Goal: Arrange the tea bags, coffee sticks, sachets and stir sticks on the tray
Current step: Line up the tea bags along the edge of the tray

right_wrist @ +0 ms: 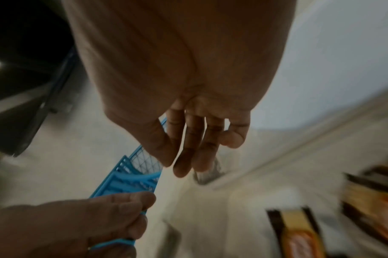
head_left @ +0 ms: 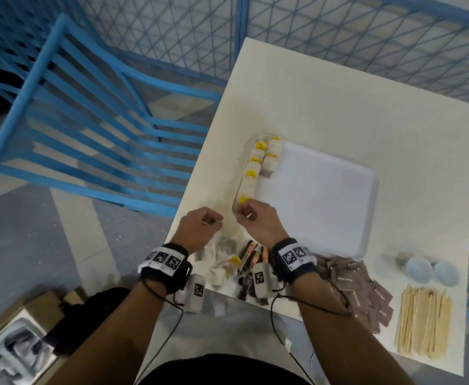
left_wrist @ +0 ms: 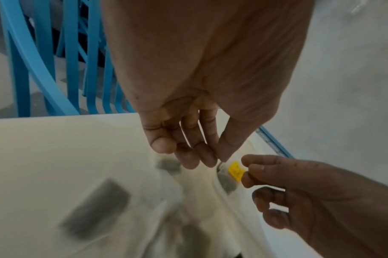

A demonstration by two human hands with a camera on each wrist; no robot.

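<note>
A yellow tag (left_wrist: 236, 170) of a tea bag is pinched by the right hand (head_left: 258, 220) at the near left corner of the tray (head_left: 366, 218), where other tea bags (head_left: 258, 162) are lined along the left rim. The thumb and forefinger of the left hand (head_left: 200, 226) are pressed together just beside it; what is pinched cannot be told. Coffee sticks (head_left: 251, 254), sachets (head_left: 361, 290) and stir sticks (head_left: 422, 320) are seen along the desk's near edge
</note>
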